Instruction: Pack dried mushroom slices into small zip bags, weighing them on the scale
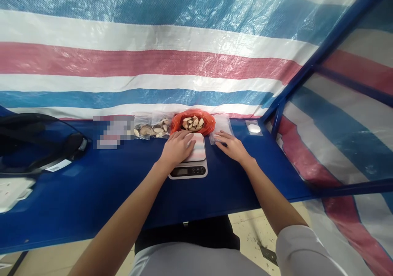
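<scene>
A white kitchen scale (196, 153) with a dark display strip lies on the blue table in front of me. My left hand (177, 148) is over the left part of its plate, fingers stretched out and holding nothing. My right hand (231, 146) touches the near part of some clear plastic bags (223, 124), its fingers apart. Between the hands, behind the scale, an open red plastic bag (209, 121) holds pale and brown dried pieces (193, 123) whose kind I cannot make out.
Clear bags of similar pieces (153, 129) lie left of the red bag, beside a blurred-out patch. A white round item (254, 129) in a small clear bag sits far right. Black straps (43, 145) and a white power strip (12, 192) occupy the left; striped sheeting (153, 63) stands behind.
</scene>
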Available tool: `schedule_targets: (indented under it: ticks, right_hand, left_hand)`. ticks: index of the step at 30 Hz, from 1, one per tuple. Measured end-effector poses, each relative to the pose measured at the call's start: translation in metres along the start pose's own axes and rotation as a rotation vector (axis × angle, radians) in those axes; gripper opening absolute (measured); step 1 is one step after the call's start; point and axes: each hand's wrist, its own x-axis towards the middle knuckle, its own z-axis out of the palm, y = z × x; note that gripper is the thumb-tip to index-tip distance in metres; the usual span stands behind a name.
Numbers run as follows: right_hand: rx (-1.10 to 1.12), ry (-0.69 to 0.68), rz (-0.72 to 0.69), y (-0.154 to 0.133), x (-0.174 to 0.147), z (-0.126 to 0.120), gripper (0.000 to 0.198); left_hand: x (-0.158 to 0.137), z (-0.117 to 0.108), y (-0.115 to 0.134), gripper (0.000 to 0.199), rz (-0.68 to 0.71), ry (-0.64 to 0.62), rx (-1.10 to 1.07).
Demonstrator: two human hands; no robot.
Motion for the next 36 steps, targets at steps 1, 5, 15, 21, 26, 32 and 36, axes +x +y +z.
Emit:
schedule_targets:
  ticks: [1,5,15,21,26,32,36]
  right_hand:
    - [-0.046,0.0,0.011,-0.007,-0.003,0.003,0.029]
    - [-0.19,-0.021,0.054,-0.028,-0.01,0.011,0.032]
    - [-0.218,-0.118,0.096,-0.04,-0.016,0.016,0.041]
    - [-0.213,-0.155,0.097,-0.041,-0.017,0.018,0.043]
    - [-0.216,-0.183,0.093,-0.04,-0.017,0.018,0.045]
    - [-0.216,-0.167,0.088,-0.038,-0.019,0.021,0.046]
    - [-0.204,-0.153,0.084,-0.037,-0.019,0.023,0.044]
  left_hand:
    - [-0.007,-0.004,-0.007,0.036,-0.029,0.016,0.003]
    - [-0.033,-0.016,-0.034,0.039,-0.119,0.064,-0.001]
    - [-0.07,-0.009,-0.059,0.048,-0.17,-0.08,0.031]
    - [-0.073,-0.011,-0.053,0.055,-0.261,-0.245,0.118]
    - [-0.071,-0.014,-0.049,0.056,-0.317,-0.306,0.156]
    - [-0.073,-0.01,-0.052,0.056,-0.312,-0.268,0.138]
    - [-0.076,-0.005,-0.056,0.053,-0.294,-0.196,0.112]
